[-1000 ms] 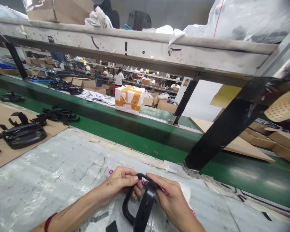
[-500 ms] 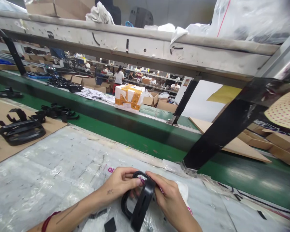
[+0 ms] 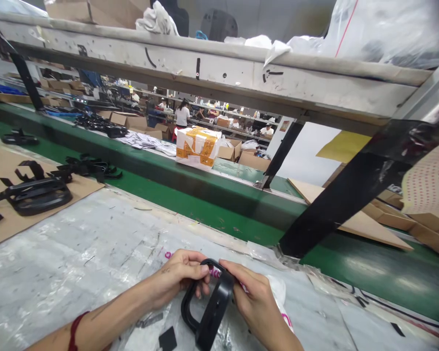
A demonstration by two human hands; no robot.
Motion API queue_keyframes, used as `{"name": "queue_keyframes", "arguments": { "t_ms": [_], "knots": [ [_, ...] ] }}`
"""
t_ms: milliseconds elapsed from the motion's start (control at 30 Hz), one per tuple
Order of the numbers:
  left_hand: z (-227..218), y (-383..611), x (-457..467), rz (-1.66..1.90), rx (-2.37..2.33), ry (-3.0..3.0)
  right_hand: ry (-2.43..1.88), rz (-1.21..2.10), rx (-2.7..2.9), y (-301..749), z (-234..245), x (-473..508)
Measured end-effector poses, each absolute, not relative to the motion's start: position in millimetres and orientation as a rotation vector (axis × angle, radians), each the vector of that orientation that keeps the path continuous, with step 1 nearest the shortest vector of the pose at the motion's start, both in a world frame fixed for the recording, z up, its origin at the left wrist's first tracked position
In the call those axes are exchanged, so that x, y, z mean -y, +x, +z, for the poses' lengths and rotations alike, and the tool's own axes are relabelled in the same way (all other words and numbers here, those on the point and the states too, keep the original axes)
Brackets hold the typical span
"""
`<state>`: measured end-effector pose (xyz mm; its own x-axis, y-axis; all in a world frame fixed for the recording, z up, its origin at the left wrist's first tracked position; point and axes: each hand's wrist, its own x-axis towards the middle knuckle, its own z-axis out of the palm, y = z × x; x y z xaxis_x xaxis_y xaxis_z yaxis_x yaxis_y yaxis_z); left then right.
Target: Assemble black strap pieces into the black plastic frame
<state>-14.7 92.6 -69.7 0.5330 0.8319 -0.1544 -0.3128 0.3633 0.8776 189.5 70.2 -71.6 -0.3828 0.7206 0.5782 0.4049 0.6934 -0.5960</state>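
A black loop-shaped strap piece (image 3: pixel 208 307) stands on edge over the plastic-covered table (image 3: pixel 76 253), near the bottom of the view. My left hand (image 3: pixel 181 275) pinches its upper left bend with curled fingers. My right hand (image 3: pixel 254 297) grips the wide band from the right, thumb on its top. A small black offcut (image 3: pixel 167 337) lies flat just below my left wrist.
A cardboard sheet (image 3: pixel 0 224) at the left carries a stack of black loops (image 3: pixel 32 195) and loose strips (image 3: pixel 88 168). Beyond the table runs a green conveyor (image 3: pixel 205 195) with a taped white box (image 3: pixel 197 146). A black diagonal brace (image 3: pixel 351 190) and metal shelf (image 3: pixel 219 73) stand overhead; people work far behind.
Both hands stay on the black loop and shift only slightly; the loop has tipped a little lower. The view has drifted a little.
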Motion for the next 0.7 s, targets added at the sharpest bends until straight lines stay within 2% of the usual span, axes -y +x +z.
{"name": "queue_keyframes", "arguments": {
  "t_ms": [267, 500, 700],
  "knots": [
    [-67.8, -10.9, -89.3, 0.859, -0.657, 0.896, -0.873, 0.353, 2.052, 187.7, -73.2, -68.4],
    [-67.4, -14.7, -86.8, 0.767, -0.549, 0.743, -0.831, 0.259, 2.092, 189.8, -77.9, -69.8],
    [-70.4, -15.5, -87.5, 0.760, -0.591, 0.792, -0.800, 0.305, 2.114, 187.8, -76.8, -68.8]
  ]
}}
